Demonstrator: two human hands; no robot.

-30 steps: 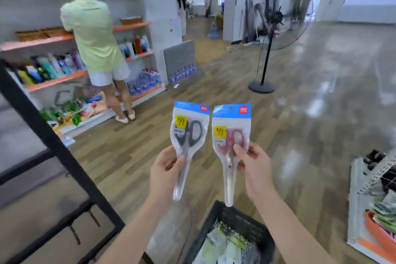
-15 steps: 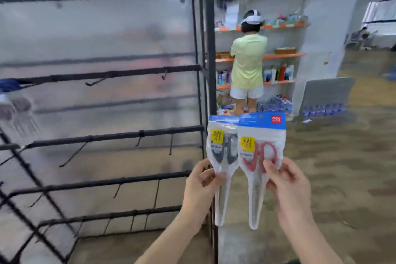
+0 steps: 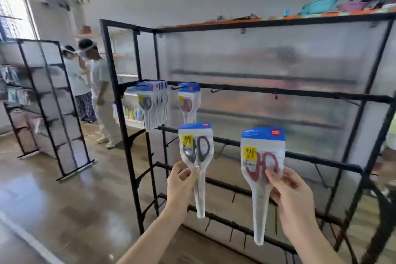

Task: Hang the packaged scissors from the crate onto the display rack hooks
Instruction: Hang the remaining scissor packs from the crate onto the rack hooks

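Two clear plastic packs with blue header cards are up in front of me: my left hand (image 3: 182,186) has its fingers pinched on the black-handled scissors pack (image 3: 196,156), and my right hand (image 3: 293,197) has thumb and fingers clamped on the red-handled scissors pack (image 3: 262,169), nearer and further right. Both are upright, short of the black metal display rack (image 3: 278,92), where a row of black-handled packs (image 3: 153,103) and a red-handled pack (image 3: 188,100) hang at far left.
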